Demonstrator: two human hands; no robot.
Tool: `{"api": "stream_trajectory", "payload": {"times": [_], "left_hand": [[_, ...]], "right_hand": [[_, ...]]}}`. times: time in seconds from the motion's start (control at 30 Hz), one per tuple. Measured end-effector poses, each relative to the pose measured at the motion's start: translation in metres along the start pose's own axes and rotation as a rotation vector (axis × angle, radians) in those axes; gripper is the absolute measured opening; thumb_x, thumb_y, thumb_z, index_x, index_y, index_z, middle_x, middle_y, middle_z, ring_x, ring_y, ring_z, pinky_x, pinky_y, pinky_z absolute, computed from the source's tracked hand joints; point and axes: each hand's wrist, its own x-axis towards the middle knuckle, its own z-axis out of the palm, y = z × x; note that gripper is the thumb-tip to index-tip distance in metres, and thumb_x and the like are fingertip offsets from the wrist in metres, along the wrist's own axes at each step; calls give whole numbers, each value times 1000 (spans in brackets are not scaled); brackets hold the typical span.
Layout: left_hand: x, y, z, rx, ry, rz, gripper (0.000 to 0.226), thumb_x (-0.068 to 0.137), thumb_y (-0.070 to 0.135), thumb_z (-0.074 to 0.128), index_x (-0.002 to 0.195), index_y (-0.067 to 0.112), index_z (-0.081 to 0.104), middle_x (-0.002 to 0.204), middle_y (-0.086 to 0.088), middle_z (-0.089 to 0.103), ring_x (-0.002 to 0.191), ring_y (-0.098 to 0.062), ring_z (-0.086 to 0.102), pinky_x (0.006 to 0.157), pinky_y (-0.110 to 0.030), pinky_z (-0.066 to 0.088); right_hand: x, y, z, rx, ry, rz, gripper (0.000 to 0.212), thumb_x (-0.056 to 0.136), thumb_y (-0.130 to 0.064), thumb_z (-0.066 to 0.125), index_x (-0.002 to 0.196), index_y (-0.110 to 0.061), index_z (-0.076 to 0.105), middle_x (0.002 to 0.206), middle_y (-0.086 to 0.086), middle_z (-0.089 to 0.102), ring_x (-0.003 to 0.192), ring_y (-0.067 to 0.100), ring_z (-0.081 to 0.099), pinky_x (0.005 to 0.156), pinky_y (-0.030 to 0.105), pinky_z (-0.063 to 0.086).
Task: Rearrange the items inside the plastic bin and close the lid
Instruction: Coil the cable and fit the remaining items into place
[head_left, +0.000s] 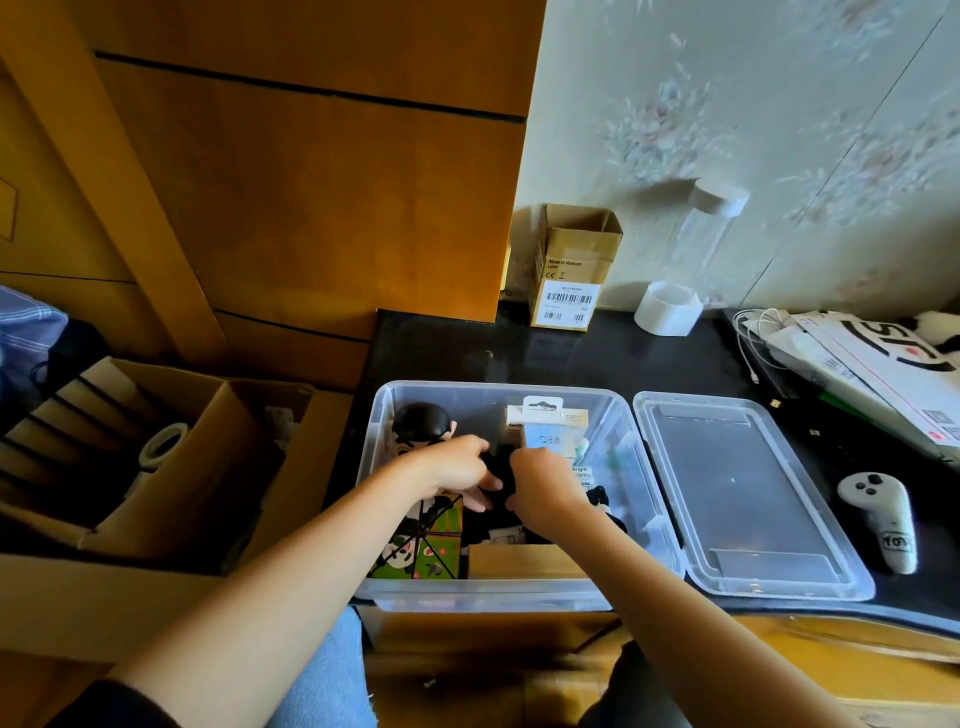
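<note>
The plastic bin (498, 587) is set open on the dark tabletop (571, 353), its lid (748, 493) laid just beside it; a black item (498, 470) inside is gripped by curled fingers of the left hand (457, 467) and the right hand (545, 483); a panda box (421, 545) is seen below.

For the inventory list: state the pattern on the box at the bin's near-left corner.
Green panda box: cartoon pandas, black diagonal lines, small pink accents. Head view.
</note>
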Motion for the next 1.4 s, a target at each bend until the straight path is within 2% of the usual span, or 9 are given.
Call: {"api": "stream_trajectory", "payload": {"times": [0.13, 0.27, 0.4, 0.5, 0.63, 0.73, 0.93, 1.3, 1.4], "left_hand": [[5, -2, 1, 50, 91, 45, 65, 95, -8, 36, 151, 14, 11, 151, -18, 30, 101, -27, 66, 81, -31, 57], [8, -1, -4, 102, 118, 61, 67, 94, -5, 32, 151, 18, 5, 155, -10, 23, 87, -16, 69, 66, -22, 57], [17, -1, 0, 134, 117, 25, 27, 98, 7, 40, 124, 15, 38, 119, -6, 58, 102, -26, 63, 89, -40, 53], [23, 3, 4, 243, 104, 39, 21, 94, 9, 50, 89, 27, 39, 92, -1, 50, 95, -24, 55, 89, -42, 50], [26, 2, 4, 393, 67, 57, 31, 93, 13, 53, 117, 21, 35, 96, 2, 46, 107, -25, 48, 91, -35, 47], [24, 3, 0, 465, 52, 43, 67, 88, 26, 64, 142, 10, 28, 138, -12, 43, 124, -31, 45, 95, -35, 45], [26, 0, 17, 694, 103, 17, 112, 77, 51, 70, 148, 0, 0, 152, -20, 23, 139, -36, 24, 109, -38, 27], [30, 8, 26, 735, 139, -6, 98, 87, 36, 63, 146, -6, -3, 142, -23, 39, 122, -37, 47, 96, -38, 42], [29, 4, 26, 729, 153, 7, 95, 87, 35, 64, 146, -4, 0, 141, -23, 41, 123, -36, 46, 97, -37, 42]], "right_hand": [[2, -4, 4, 98, 49, 50, 18, 90, -4, 51, 107, -5, 57, 106, 13, 62, 96, 28, 60, 68, 29, 44], [3, -5, 8, 105, 120, 55, 17, 90, -3, 50, 106, -6, 55, 101, 13, 63, 92, 28, 60, 66, 31, 45], [2, -2, 8, -11, 157, 21, 18, 91, -2, 49, 109, -6, 53, 104, 13, 64, 93, 28, 63, 67, 30, 47], [-1, 5, -1, 64, 205, 12, 20, 90, -9, 51, 110, -8, 56, 103, 12, 65, 94, 30, 62, 70, 33, 47], [-8, 25, -19, 210, 334, 55, 20, 89, -15, 51, 104, -13, 64, 92, 9, 69, 80, 26, 64, 65, 27, 49], [-13, 46, -29, 298, 375, 108, 20, 90, -14, 48, 102, -16, 65, 83, 5, 71, 64, 17, 63, 55, 22, 48], [-20, 63, -30, 250, 361, 134, 20, 88, -17, 49, 91, -14, 69, 82, 5, 72, 67, 19, 64, 62, 25, 51], [-17, 78, -29, 11, 120, 151, 28, 87, 1, 45, 101, -5, 68, 97, 12, 69, 82, 26, 66, 73, 30, 56], [-15, 79, -30, -71, 60, 116, 20, 87, -3, 49, 100, -4, 64, 83, 6, 64, 70, 21, 57, 59, 22, 47]]}}
